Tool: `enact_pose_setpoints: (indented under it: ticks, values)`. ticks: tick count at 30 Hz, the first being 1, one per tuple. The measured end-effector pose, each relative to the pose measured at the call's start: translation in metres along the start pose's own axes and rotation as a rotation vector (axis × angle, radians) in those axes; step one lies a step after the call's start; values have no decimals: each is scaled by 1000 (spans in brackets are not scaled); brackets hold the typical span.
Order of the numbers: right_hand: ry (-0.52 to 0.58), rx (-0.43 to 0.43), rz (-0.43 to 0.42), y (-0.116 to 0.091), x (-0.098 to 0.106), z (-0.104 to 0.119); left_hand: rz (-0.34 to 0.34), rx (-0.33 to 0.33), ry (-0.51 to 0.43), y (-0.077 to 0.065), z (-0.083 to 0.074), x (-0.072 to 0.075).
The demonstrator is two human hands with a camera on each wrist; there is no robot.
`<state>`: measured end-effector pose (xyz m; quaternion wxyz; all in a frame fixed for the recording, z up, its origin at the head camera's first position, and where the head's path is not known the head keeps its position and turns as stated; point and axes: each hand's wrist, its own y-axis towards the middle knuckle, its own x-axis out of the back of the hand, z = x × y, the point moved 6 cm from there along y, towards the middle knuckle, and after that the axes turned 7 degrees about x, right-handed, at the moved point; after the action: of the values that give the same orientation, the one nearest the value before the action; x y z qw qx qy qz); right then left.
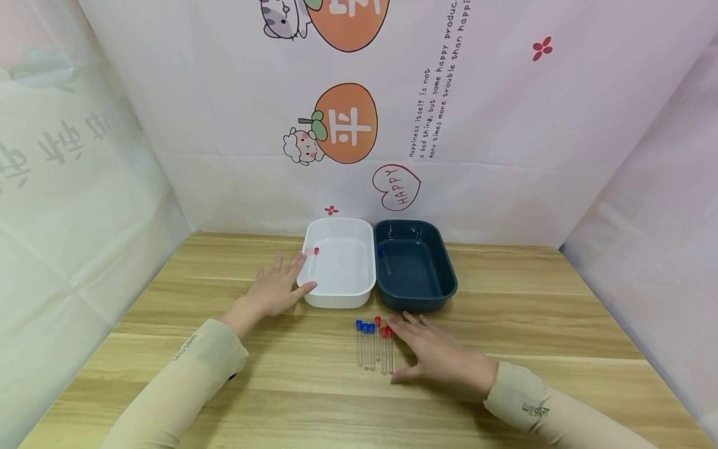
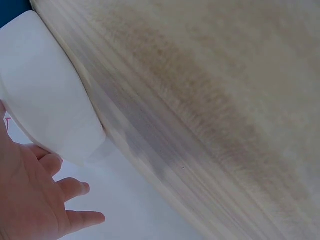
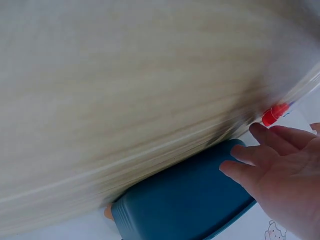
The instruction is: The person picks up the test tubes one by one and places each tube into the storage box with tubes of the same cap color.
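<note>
My left hand (image 1: 275, 290) rests at the left rim of a white plastic bin (image 1: 339, 300), fingers spread and thumb over the near corner. In the left wrist view that hand (image 2: 35, 200) lies against the bin's side. My right hand (image 1: 440, 355) reaches in from the right, thumb and fingers apart, beside a row of clear test tubes. Three tubes have blue caps (image 1: 365, 327) and three have red caps (image 1: 384, 332). The right fingertips are close to the red caps; whether they touch cannot be told. In the right wrist view a red cap (image 3: 274, 114) shows just beyond the fingertips.
A dark blue bin (image 1: 415, 304) stands against the white one's right side, holding a tube with a blue cap (image 1: 382, 252). Inside the white bin lies a tube with a red cap (image 1: 316, 251). Printed cloth (image 1: 477, 187) hangs behind the wooden table (image 1: 280, 399).
</note>
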<state>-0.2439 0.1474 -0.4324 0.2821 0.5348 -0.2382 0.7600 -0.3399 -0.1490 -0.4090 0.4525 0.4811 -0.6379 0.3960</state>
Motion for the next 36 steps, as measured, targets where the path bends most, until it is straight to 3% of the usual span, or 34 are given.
enact_pose_setpoints:
  ticks: [16,36]
  values:
    - [-6,-149,7,9,-1,1,-5,-6,7,-1,0,2]
    - [-11,-123,-10,11,-1,4,4,-4,11,-3,-1,3]
